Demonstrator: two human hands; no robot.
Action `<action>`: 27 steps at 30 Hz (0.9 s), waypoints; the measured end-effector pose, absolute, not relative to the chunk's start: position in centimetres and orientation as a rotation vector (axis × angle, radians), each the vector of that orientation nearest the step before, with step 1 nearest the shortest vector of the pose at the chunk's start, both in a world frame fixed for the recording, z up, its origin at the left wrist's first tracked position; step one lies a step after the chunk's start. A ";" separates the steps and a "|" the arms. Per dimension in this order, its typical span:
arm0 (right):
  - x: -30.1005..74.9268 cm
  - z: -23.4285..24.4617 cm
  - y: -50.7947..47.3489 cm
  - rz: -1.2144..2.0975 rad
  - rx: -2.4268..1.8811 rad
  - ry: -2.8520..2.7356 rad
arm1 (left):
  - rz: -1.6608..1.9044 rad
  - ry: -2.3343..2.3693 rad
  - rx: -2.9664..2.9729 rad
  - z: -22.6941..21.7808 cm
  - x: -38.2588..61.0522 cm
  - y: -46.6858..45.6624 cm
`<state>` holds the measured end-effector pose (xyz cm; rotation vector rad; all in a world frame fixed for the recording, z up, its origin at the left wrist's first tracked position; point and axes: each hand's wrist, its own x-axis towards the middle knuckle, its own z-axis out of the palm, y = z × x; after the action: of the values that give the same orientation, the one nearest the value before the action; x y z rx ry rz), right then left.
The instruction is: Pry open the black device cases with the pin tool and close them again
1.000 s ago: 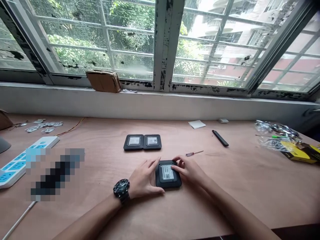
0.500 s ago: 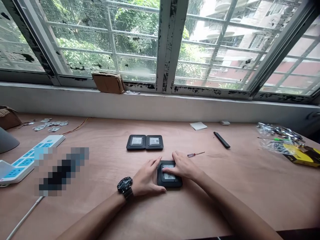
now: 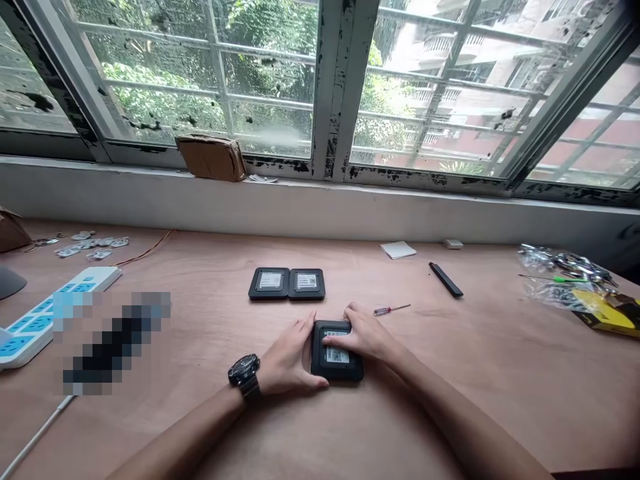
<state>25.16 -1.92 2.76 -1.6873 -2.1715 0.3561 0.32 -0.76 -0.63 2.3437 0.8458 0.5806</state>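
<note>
A black square device (image 3: 345,371) with a white printed label lies flat on the table, label side up. My right hand (image 3: 369,337) grips it from the right, its thumb across the label and its fingers at the far edge. From the left side, my left hand (image 3: 287,357) holds the device between thumb and fingers, the thumb at the near left corner and the fingertips by the far left corner. Beyond them, two similar labelled black devices (image 3: 270,293) lie side by side. A small screwdriver (image 3: 384,311) with a clear reddish handle is right of my right hand.
A black bar (image 3: 445,280), a white paper square (image 3: 399,250) and a small white block (image 3: 453,244) lie at the back right. Plastic bags with metal parts (image 3: 575,270) and a yellow-black box (image 3: 607,313) stand far right. At left is a power strip (image 3: 40,323).
The view has shifted slightly. Both hands keep their places on the device, which appears turned or slid very slightly; the near part of its label shows a little more.
</note>
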 end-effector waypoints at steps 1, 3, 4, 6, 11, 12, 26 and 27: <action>25.2 3.0 -2.0 0.369 -1.670 -2.156 | 0.582 0.851 2.342 -0.6 0.3 -0.8; 25.3 3.5 -2.2 0.399 -1.608 -2.136 | 0.589 0.849 2.340 -0.4 0.4 -0.9; 25.3 3.8 -2.3 0.438 -1.567 -2.129 | 0.591 0.846 2.341 -0.3 0.4 -0.9; 25.3 4.4 -2.6 0.589 -1.490 -2.104 | 0.591 0.846 2.345 -0.1 0.7 -0.9; 26.0 6.0 -3.1 0.876 -1.365 -1.985 | 0.606 0.872 2.366 0.5 0.3 -1.2; 26.4 6.4 -3.3 0.878 -1.354 -1.962 | 0.613 0.896 2.382 0.7 -0.2 -1.5; 31.3 10.8 -5.3 -0.282 -1.106 -2.584 | 0.523 1.303 2.581 0.7 -6.8 -6.0; 31.7 10.3 -5.6 -0.347 -1.089 -2.572 | 0.512 1.272 2.564 0.5 -6.6 -5.5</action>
<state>31.71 -5.56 10.27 -1.0887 -2.5721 -0.3465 -6.65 -5.48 0.53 2.5638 1.2720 0.5117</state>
